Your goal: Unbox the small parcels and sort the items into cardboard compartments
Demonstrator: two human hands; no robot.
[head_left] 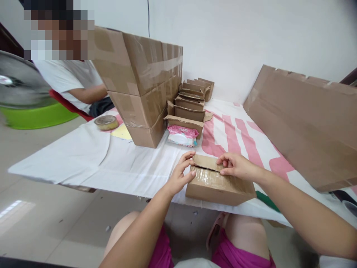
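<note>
A small cardboard box (220,190) lay at the near edge of the worktop (134,160), between the person's two hands. The left hand (181,171) was at the box's left end, half open, its thumb and fingers spread to either side of a dark slit in the top. The right hand (235,165) had its fingers curled over the top farther right, thumb a little apart from them; whether it pinched the flap (205,160) could not be told. Shiny tape covered part of the top on the near side of the slit.

Beyond the box stood a pink and white pack of wipes (182,134), just in front of a row of open boxes (192,102). To the left rose a stack of taped boxes (152,67), with a roll of tape (107,126) near its foot. Another person (67,78) sat behind the stack. A large cardboard panel (301,126) stood at the right.
</note>
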